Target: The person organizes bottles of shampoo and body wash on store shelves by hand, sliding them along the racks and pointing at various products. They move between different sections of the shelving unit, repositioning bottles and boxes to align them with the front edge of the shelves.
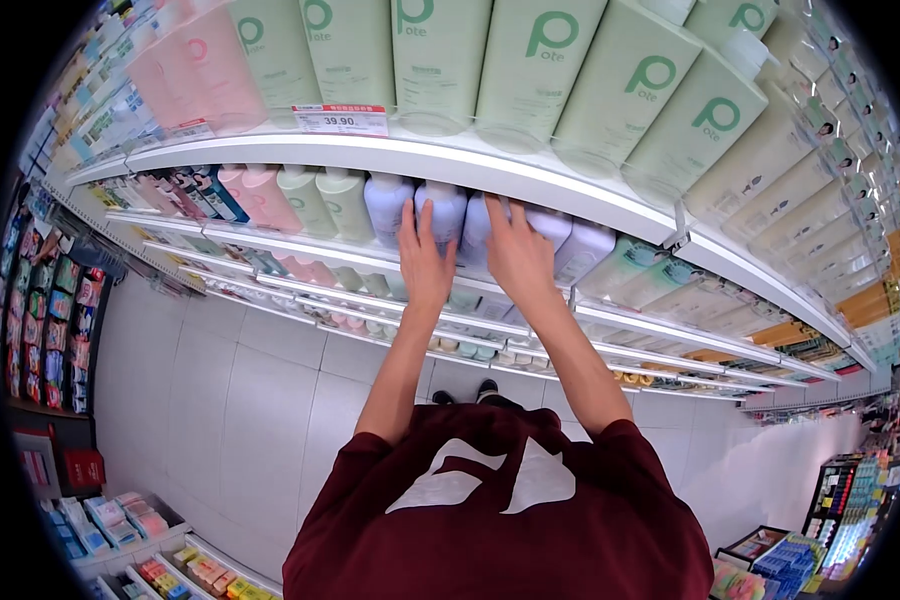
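Both my hands reach to the second shelf, where a row of lavender pump bottles stands upright. My left hand (428,262) has its fingers stretched out and apart against the front of a lavender bottle (442,212). Another lavender bottle (386,205) stands just left of it. My right hand (520,255) lies with fingers extended over the front of a lavender bottle (477,232), partly covering it. Further right stands a lavender bottle (584,250) that neither hand touches. The shelf above hides the bottle tops, and I see no bottle lifted.
Large pale green bottles (540,70) and pink bottles (195,75) fill the upper shelf (410,150), whose edge overhangs my hands. A price tag (341,120) reads 39.90. Green bottles (342,205) stand left of the lavender row. Tiled floor (260,400) lies below; other displays (55,320) stand left.
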